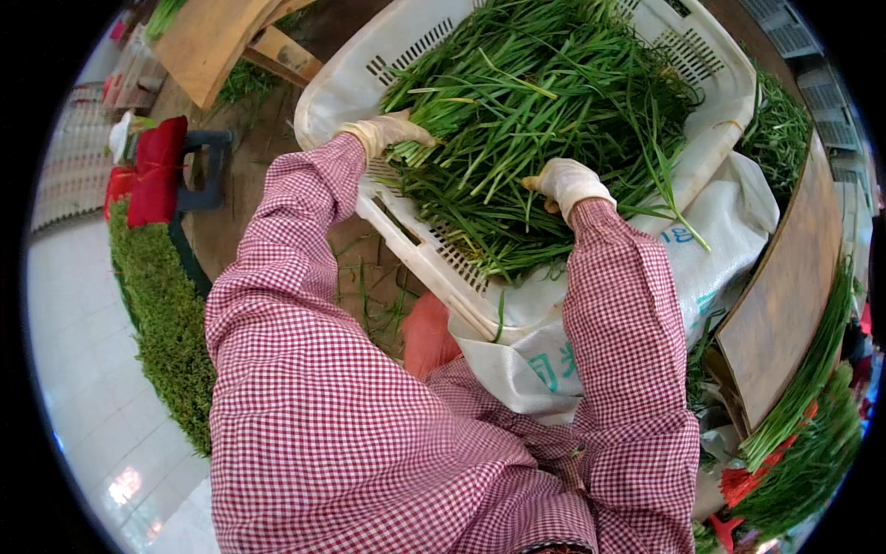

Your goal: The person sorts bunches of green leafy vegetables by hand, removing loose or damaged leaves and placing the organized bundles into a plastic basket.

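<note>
I count two hands in off-white gloves (372,137) (570,182), two red-and-white checked sleeves (281,222) (628,295), one white slotted plastic basket (392,46) and one blue-grey plastic stool (201,198).

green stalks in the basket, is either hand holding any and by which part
The left grip holds a bunch of green stalks near their pale ends. The right grip is curled; whether it holds any cannot be told.

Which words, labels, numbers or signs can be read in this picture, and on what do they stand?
White sack, left of the right sleeve: large teal characters, partly covered; described, not copied.
Same sack, right of that sleeve: partial blue letters and a teal fragment.
Elsewhere: no legible text.
</note>
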A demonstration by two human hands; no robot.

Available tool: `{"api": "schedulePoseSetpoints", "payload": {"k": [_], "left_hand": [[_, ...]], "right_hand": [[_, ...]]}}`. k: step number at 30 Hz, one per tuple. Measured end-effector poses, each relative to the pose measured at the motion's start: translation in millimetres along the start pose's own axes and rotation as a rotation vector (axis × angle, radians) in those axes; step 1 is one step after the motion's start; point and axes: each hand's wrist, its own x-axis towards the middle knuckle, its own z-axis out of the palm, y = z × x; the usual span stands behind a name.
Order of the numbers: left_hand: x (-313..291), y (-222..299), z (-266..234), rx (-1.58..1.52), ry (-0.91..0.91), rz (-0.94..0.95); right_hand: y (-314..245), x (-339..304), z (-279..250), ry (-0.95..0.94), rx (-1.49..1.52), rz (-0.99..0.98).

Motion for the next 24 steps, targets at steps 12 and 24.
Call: {"api": "schedulePoseSetpoints", "payload": {"k": [12,24], "left_hand": [[-21,15,-10,-0.173,-0.178,0.007],[-30,19,-19,-0.349,-0.131,0.096]], "right_hand": [[9,11,8,-0.052,0.298,0.016],[-15,4,29,-0.333,1.416,-0.012]]}}
